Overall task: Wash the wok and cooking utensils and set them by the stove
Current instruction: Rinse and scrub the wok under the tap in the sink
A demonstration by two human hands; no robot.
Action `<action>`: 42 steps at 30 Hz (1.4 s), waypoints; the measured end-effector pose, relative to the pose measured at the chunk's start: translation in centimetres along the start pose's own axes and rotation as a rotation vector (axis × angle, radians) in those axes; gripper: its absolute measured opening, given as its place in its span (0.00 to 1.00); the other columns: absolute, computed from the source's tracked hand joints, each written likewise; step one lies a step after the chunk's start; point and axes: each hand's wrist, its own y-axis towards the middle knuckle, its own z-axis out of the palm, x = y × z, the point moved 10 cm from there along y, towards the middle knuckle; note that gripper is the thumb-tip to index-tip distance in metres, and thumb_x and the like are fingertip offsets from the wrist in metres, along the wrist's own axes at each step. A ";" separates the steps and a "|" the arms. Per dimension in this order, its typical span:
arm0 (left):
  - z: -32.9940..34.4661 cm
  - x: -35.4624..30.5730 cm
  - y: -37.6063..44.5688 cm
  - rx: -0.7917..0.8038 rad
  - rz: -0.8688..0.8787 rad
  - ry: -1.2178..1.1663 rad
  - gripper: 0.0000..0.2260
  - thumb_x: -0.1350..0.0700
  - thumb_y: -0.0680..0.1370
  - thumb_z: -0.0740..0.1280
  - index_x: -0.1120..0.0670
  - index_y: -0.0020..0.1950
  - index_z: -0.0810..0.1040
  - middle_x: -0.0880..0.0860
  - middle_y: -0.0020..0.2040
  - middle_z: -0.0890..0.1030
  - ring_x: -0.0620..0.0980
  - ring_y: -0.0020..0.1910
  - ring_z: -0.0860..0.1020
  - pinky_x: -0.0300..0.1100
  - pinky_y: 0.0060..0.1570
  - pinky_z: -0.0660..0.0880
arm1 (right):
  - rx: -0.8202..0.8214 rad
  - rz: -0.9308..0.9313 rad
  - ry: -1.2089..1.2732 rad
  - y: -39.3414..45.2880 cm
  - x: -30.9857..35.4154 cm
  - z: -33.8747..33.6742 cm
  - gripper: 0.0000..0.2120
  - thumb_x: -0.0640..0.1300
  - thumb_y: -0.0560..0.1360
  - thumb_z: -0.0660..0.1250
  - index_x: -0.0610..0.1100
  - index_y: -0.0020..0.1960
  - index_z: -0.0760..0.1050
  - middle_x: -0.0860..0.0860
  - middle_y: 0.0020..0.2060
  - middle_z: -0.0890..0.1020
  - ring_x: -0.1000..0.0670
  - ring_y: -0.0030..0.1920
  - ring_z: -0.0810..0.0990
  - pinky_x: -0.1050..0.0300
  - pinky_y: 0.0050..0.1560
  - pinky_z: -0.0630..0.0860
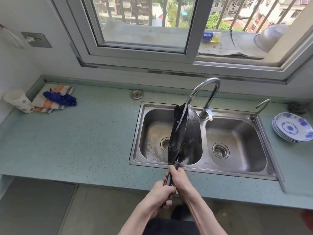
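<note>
A black wok [188,133] stands tipped on its edge over the left basin of the steel double sink [264,173], its wet underside facing right. Both hands grip its dark handle at the sink's front rim. My right hand [178,175] holds the handle nearer the wok. Just behind it, my left hand [160,192] wraps the handle's end. The chrome tap [208,92] arches over the wok; no running water is plain to see.
Blue-and-white plates [293,128] are stacked right of the sink. A patterned cup [18,100] and cloths with a blue rag [57,99] lie at the counter's far left. A sink plug [136,94] sits on the counter. A bottle [211,36] lies on the outer sill.
</note>
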 end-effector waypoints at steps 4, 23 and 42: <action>0.2 0.2 0.6 -0.043 0.032 0.027 0.09 0.66 0.73 0.61 0.54 0.39 0.65 0.51 0.27 0.62 0.45 0.22 0.58 0.36 0.24 0.52 | -0.021 -0.016 -0.020 0.0 0.4 -0.3 0.15 0.39 0.82 0.60 0.38 0.38 0.71 0.46 0.26 0.76 0.49 0.25 0.76 0.58 0.28 0.74; 2.5 1.7 0.6 0.255 0.027 -0.127 0.06 0.61 0.67 0.62 0.55 0.31 0.67 0.50 0.24 0.63 0.46 0.19 0.58 0.35 0.24 0.54 | -0.171 -0.185 -0.315 -1.3 1.6 -2.3 0.08 0.43 0.76 0.67 0.40 0.40 0.74 0.46 0.33 0.83 0.46 0.36 0.82 0.47 0.44 0.80; 0.0 4.4 4.5 0.137 0.064 0.041 0.02 0.62 0.71 0.61 0.57 0.42 0.72 0.56 0.27 0.69 0.50 0.24 0.66 0.45 0.28 0.58 | -0.233 -0.336 -0.444 -0.5 1.4 -1.7 0.10 0.46 0.78 0.68 0.43 0.49 0.68 0.47 0.40 0.81 0.45 0.42 0.79 0.50 0.43 0.74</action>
